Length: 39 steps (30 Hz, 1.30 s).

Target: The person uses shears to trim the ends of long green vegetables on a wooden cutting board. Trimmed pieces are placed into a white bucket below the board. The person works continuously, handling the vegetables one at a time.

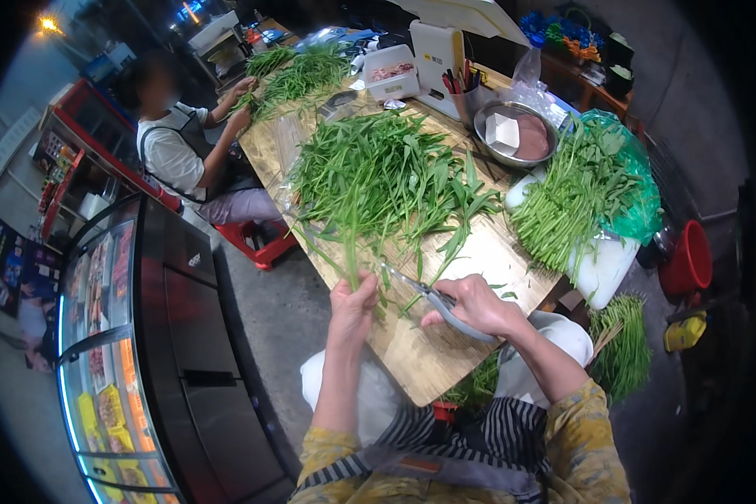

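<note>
My left hand [354,301] grips a few long green stems of water spinach [351,242], their leafy ends pointing away from me over the table. In my right hand [479,309] is a pair of scissors [438,301] with grey handles, its blade tips just right of the held stems. A large heap of leafy water spinach [384,170] lies beyond both hands on the wooden table [416,372]. To the right, a stack of stems [554,214] rests partly on a white cutting board [605,268], against a green plastic bag [636,183].
Behind the heap stand a steel bowl with meat [516,160], a cup of pens [466,104], a plastic tub [390,79] and a white scale [438,60]. A co-worker [183,145] handles greens at the far left. More greens [624,346] and a red bucket [687,258] are at right.
</note>
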Available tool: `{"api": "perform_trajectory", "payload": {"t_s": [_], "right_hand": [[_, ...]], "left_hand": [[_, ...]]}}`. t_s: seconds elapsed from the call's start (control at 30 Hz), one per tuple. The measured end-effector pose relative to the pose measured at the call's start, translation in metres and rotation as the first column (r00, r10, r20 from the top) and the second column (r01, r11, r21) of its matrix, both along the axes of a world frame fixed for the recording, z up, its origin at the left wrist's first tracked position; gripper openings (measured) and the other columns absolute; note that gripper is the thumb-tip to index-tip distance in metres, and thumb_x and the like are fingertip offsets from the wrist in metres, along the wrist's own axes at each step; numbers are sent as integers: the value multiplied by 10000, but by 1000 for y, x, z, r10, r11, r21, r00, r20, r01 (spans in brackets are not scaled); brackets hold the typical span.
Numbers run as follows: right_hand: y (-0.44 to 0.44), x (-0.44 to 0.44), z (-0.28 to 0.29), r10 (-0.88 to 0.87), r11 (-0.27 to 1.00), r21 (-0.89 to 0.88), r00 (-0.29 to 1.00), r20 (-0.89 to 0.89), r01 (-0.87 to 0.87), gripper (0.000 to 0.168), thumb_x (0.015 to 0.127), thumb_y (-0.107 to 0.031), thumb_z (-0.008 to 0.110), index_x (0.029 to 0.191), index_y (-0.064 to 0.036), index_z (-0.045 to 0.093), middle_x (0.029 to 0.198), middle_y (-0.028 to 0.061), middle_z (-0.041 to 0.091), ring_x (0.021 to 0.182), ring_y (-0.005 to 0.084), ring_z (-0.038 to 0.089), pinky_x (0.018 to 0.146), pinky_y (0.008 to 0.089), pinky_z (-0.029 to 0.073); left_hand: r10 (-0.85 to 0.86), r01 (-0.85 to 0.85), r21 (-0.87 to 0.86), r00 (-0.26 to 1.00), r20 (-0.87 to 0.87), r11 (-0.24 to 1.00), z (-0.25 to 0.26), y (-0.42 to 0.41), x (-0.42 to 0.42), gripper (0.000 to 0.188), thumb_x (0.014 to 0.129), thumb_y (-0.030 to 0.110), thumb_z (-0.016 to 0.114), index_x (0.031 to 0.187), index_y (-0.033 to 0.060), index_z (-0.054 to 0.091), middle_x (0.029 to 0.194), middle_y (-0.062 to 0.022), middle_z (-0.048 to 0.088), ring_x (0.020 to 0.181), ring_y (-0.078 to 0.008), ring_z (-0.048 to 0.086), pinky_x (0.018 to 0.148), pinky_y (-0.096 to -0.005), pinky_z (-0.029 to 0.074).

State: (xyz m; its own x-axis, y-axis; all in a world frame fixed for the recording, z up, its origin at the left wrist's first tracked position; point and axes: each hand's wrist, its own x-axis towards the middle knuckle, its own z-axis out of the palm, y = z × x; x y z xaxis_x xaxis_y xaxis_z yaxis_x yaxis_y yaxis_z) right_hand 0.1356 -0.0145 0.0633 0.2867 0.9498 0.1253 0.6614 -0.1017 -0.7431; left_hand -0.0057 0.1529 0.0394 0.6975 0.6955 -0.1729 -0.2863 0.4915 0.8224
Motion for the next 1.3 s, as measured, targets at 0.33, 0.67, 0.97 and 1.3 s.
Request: {"api": "perform_trajectory", "payload": {"t_s": [0.33, 0.67, 0.97, 1.3], "right_hand": [[-34, 54, 6, -362, 889, 266, 928, -90, 372, 392, 739, -355, 743, 839, 5, 623, 492, 7, 441, 461, 69, 418, 420, 259, 353], [-104, 53, 16, -469, 843, 139, 837, -282, 519, 401, 735, -344, 741, 749, 25, 585, 537, 82, 461, 514, 116, 406, 483, 298, 371], [-127, 57, 13, -471, 835, 221, 862, -187, 504, 399, 734, -341, 741, 793, 22, 585, 549, 96, 477, 479, 152, 419, 466, 307, 366], [-108, 48, 21, -416, 868, 220, 893, -171, 446, 457, 740, -366, 735, 920, 35, 611, 596, 72, 503, 552, 113, 458, 509, 287, 388]], "left_hand": [[-35, 332, 488, 852, -522, 807, 2, -81, -57, 158, 899, 163, 538, 939, 13, 563, 756, -55, 586, 703, -117, 555, 636, -251, 444], [-325, 864, 297, 440, -837, 406, -189, -167, -56, 477, 902, 294, 504, 1224, -50, 434, 1092, -226, 558, 1023, -272, 551, 847, -348, 444], [-645, 908, 245, 414, -642, 339, -55, -200, -40, 397, 805, 110, 661, 1166, -10, 548, 1008, -151, 587, 894, -207, 602, 763, -308, 486], [339, 549, 823, 809, -480, -145, -47, -18, 52, 264, 728, 152, 705, 893, 25, 541, 820, -98, 549, 758, -270, 535, 720, -362, 421]]}}
